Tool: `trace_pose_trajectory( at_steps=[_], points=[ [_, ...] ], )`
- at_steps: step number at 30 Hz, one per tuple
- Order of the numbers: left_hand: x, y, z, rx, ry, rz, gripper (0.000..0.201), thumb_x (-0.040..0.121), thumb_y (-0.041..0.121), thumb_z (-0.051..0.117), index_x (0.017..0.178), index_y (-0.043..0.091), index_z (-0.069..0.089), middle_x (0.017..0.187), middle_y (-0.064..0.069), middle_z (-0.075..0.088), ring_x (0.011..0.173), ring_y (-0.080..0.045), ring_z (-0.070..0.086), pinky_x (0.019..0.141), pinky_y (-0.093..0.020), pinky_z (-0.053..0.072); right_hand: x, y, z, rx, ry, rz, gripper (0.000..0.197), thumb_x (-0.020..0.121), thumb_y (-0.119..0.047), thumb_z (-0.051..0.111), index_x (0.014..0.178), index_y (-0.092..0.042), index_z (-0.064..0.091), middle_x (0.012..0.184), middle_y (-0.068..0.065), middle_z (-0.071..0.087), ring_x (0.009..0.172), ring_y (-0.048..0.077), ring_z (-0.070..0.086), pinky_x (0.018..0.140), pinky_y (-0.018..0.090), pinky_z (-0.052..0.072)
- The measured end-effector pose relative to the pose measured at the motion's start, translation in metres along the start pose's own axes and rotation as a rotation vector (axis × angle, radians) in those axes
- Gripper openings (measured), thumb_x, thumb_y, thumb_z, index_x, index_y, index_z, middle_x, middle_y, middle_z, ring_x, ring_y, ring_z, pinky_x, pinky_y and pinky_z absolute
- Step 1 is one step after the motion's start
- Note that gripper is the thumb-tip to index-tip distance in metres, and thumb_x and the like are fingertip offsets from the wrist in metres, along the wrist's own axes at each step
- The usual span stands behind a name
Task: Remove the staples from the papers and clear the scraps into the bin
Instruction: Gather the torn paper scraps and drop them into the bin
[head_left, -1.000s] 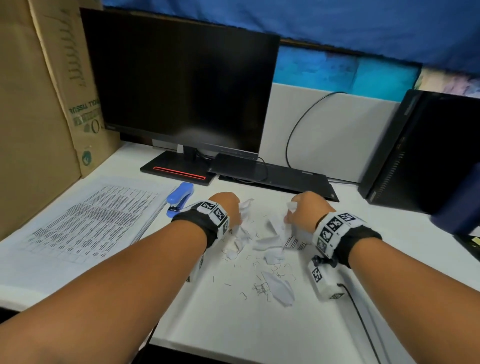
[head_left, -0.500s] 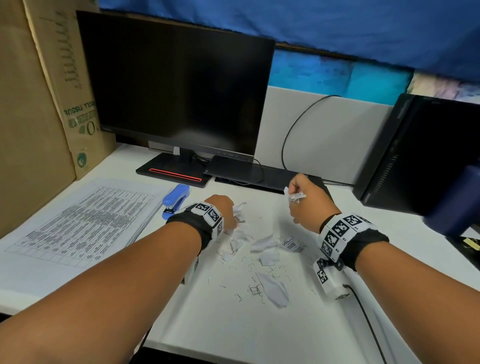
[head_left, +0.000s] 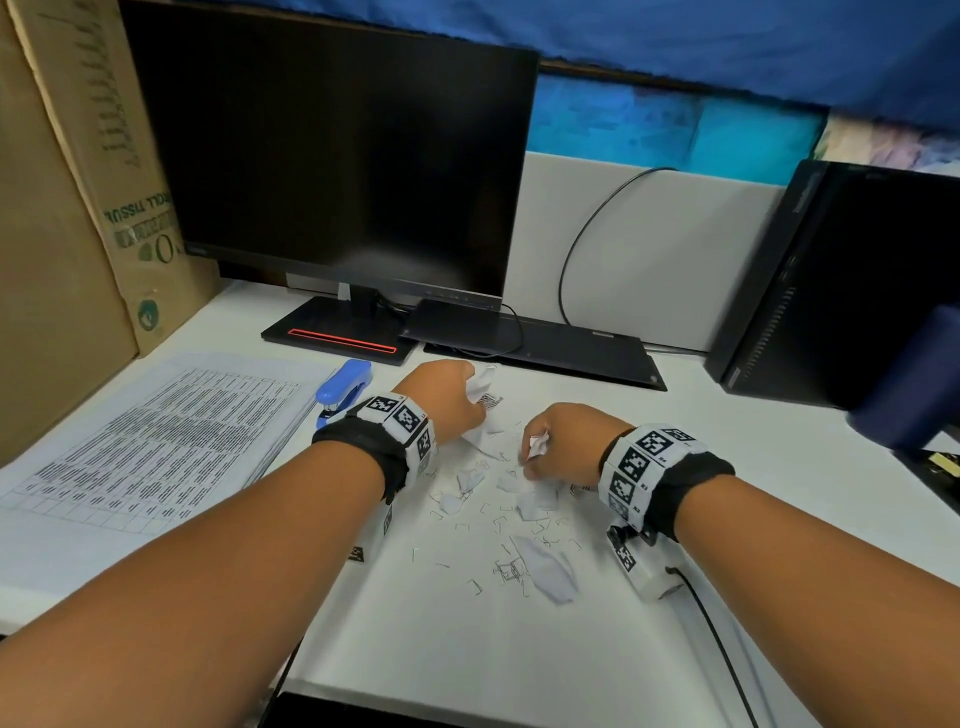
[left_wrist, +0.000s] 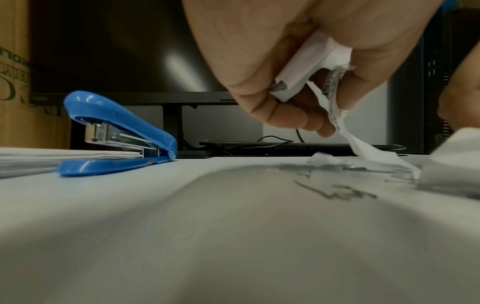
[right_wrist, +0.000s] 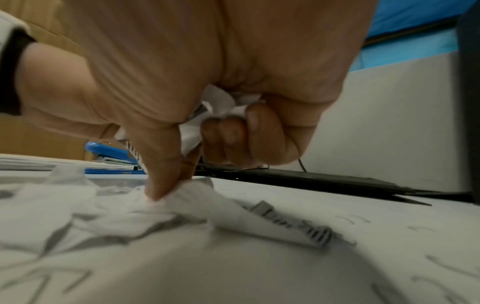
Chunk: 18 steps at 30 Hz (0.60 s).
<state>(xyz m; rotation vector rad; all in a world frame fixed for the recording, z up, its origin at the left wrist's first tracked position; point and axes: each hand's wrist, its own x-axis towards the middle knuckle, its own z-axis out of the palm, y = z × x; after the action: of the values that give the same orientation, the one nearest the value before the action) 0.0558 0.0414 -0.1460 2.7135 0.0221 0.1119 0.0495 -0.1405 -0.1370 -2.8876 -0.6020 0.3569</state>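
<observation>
Torn white paper scraps (head_left: 545, 569) and loose bent staples (head_left: 475, 586) litter the white desk (head_left: 467, 649) between my hands. My left hand (head_left: 457, 402) is curled round several scraps (left_wrist: 309, 67), one printed strip hanging down to the desk. My right hand (head_left: 550, 452) holds crumpled scraps (right_wrist: 221, 102) in its curled fingers, and its thumb and forefinger pinch another scrap (right_wrist: 187, 197) lying on the desk. A stack of printed papers (head_left: 156, 441) lies at the left. No bin is in view.
A blue stapler (head_left: 343, 387) lies beside the paper stack, just left of my left wrist. A black monitor (head_left: 327, 166) and a flat black device (head_left: 540, 345) stand behind. A black computer case (head_left: 841, 286) is at the right, cardboard boxes (head_left: 62, 208) at the left.
My right hand, raised with scraps half a second ago, has come down onto the scraps on the desk. My left hand stays at the pile's far left, still holding paper.
</observation>
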Motion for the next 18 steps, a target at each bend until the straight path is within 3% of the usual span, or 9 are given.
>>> trace_pose_trajectory(
  at_steps=[4,7,9,11,13,15,16,18],
  points=[
    [-0.001,-0.001,-0.002,-0.04,0.033,0.01,0.011,0.092,0.022,0.059,0.096,0.021,0.049,0.084,0.004,0.056,0.08,-0.018,0.056,0.07,-0.028,0.044,-0.004,0.01,-0.014,0.158,0.086,0.0,0.009,0.091,-0.024,0.056,0.085,-0.022,0.062,0.085,-0.002,0.064,0.079,0.019,0.063,0.07,0.029,0.053],
    [0.001,-0.001,-0.004,-0.058,-0.001,0.031,0.02,0.096,0.016,0.053,0.115,0.018,0.058,0.104,-0.005,0.065,0.091,-0.023,0.063,0.081,-0.034,0.053,-0.009,0.025,-0.027,0.41,0.202,0.034,0.008,0.092,-0.018,0.054,0.085,-0.021,0.054,0.085,0.003,0.068,0.075,0.021,0.069,0.057,0.026,0.054],
    [0.0,0.001,-0.005,-0.082,-0.037,0.015,0.018,0.093,0.012,0.054,0.107,0.014,0.064,0.104,-0.011,0.066,0.093,-0.028,0.065,0.087,-0.038,0.052,-0.012,0.036,-0.034,0.549,0.246,0.086,0.012,0.093,-0.008,0.052,0.09,-0.019,0.05,0.086,0.007,0.07,0.068,0.019,0.07,0.05,0.025,0.054],
    [0.0,0.002,-0.005,-0.101,-0.049,-0.004,0.013,0.092,0.01,0.054,0.094,0.013,0.066,0.102,-0.011,0.065,0.089,-0.026,0.062,0.086,-0.037,0.051,-0.012,0.051,-0.039,0.475,0.305,0.112,0.021,0.091,-0.002,0.048,0.098,-0.021,0.052,0.085,0.008,0.064,0.062,0.019,0.061,0.049,0.026,0.048],
    [0.001,0.002,-0.005,-0.097,-0.035,-0.032,0.021,0.097,0.013,0.046,0.087,0.011,0.064,0.095,-0.008,0.064,0.08,-0.02,0.057,0.072,-0.029,0.046,-0.013,0.06,-0.04,0.309,0.288,0.147,0.027,0.089,-0.004,0.046,0.105,-0.023,0.056,0.089,0.006,0.06,0.064,0.019,0.056,0.052,0.027,0.046],
    [0.001,0.003,-0.007,-0.095,-0.001,-0.079,0.035,0.1,0.019,0.04,0.069,0.009,0.053,0.074,-0.007,0.056,0.063,-0.016,0.049,0.057,-0.025,0.036,-0.016,0.061,-0.037,0.176,0.183,0.163,0.025,0.089,-0.009,0.049,0.11,-0.014,0.062,0.096,0.008,0.064,0.076,0.023,0.06,0.067,0.033,0.052],
    [0.002,0.004,-0.007,-0.105,0.011,-0.108,0.038,0.099,0.021,0.04,0.064,0.011,0.045,0.068,-0.005,0.05,0.058,-0.016,0.045,0.053,-0.025,0.033,-0.018,0.059,-0.034,0.105,0.114,0.162,0.024,0.09,-0.013,0.051,0.111,-0.01,0.064,0.098,0.009,0.066,0.085,0.025,0.062,0.077,0.036,0.053],
    [0.0,0.006,-0.008,-0.111,0.002,-0.16,0.033,0.095,0.027,0.044,0.065,0.013,0.045,0.068,-0.004,0.049,0.059,-0.016,0.046,0.054,-0.026,0.033,-0.022,0.051,-0.027,-0.064,-0.008,0.123,0.022,0.093,-0.024,0.054,0.105,-0.01,0.066,0.096,0.003,0.067,0.095,0.025,0.065,0.083,0.033,0.053]
  ],
)
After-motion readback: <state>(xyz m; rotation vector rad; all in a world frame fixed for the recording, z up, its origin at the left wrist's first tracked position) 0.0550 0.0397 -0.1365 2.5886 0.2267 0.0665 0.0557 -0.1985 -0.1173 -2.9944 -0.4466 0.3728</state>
